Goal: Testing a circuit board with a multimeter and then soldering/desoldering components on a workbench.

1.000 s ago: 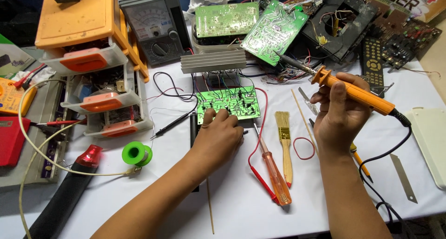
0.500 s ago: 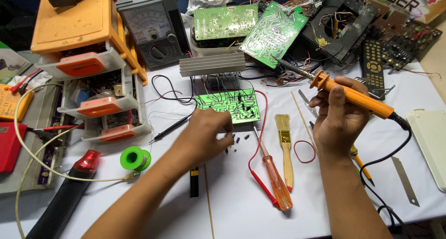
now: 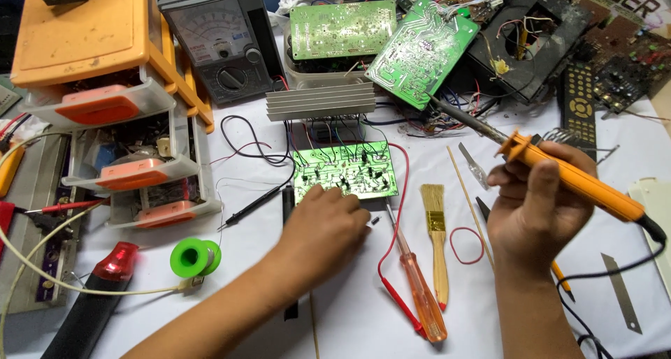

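Orange soldering iron [image 3: 573,179] clamped in right hand [image 3: 535,216] – left hand [image 3: 323,233] curled, grip unclear, at circuit board [image 3: 344,172] edge.

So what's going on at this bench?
A person is doing electronics work at a cluttered white table. The right hand holds an orange soldering iron raised above the table, tip pointing up and left. The left hand rests on the table at the near edge of a small green circuit board wired to a metal heat sink. A screwdriver, a brush, a red rubber band and a green solder spool lie nearby.
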